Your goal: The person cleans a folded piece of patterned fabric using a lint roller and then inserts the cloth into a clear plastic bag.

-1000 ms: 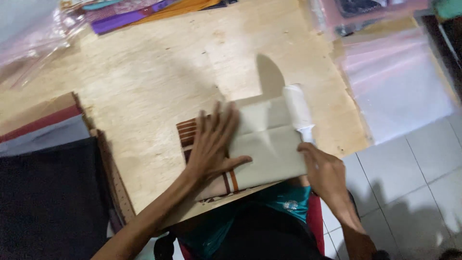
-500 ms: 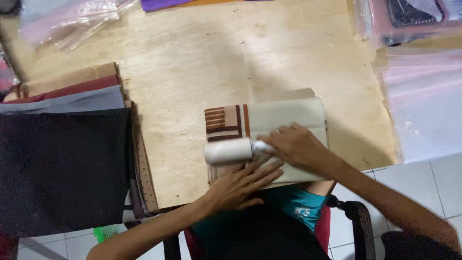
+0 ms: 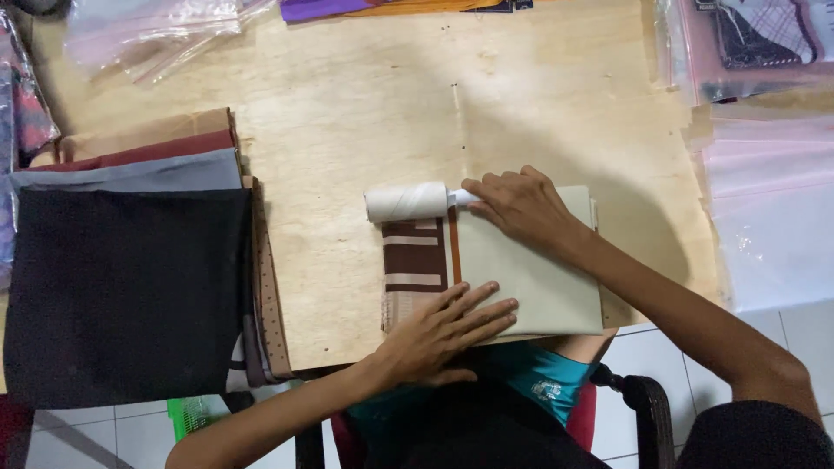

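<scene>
A folded beige cloth (image 3: 530, 278) with a brown striped border (image 3: 414, 260) lies at the near edge of the plywood table (image 3: 365, 113). My right hand (image 3: 519, 204) grips the handle of a white lint roller (image 3: 407, 201), which rests across the cloth's far left corner. My left hand (image 3: 443, 328) lies flat, fingers spread, on the cloth's near edge and pins it down.
A stack of folded fabrics, black on top (image 3: 122, 291) with grey, maroon and tan layers behind, fills the table's left side. Clear plastic bags (image 3: 148, 30) lie at the far left, more bagged cloths (image 3: 756, 43) at the right. A chair armrest (image 3: 647, 399) shows below.
The roller has moved away from me, from the cloth's middle to its far left corner. My left hand has stayed on the near edge. The camera view has shifted a little.
</scene>
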